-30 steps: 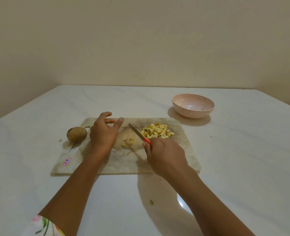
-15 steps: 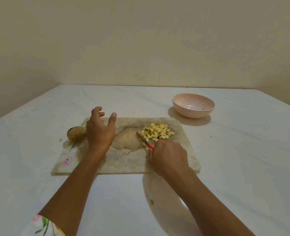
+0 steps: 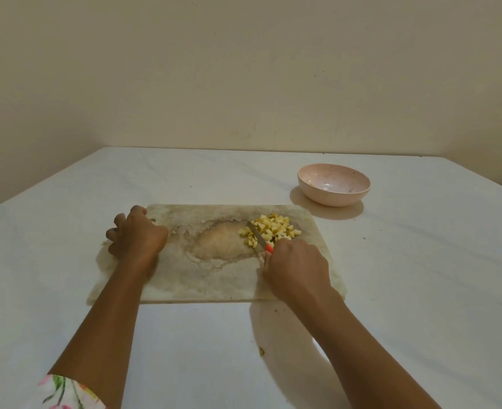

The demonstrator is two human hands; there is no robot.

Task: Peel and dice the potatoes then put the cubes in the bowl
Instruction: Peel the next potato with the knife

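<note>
A heap of yellow potato cubes (image 3: 277,228) lies at the far right of the stained cutting board (image 3: 214,278). My right hand (image 3: 297,267) grips an orange-handled knife (image 3: 256,234); its blade rests against the heap's left side. My left hand (image 3: 137,239) is at the board's left edge, fingers curled over the spot where the whole unpeeled potato lay. The hand hides that potato. The pink bowl (image 3: 333,199) stands beyond the board's far right corner, with only specks inside.
Everything sits on a white table (image 3: 421,290) against a beige wall. A small potato scrap (image 3: 261,351) lies on the table in front of the board, between my forearms.
My left hand moved left from the board's middle onto the whole potato and curled over it. The knife swept a few stray cubes right into the heap.
</note>
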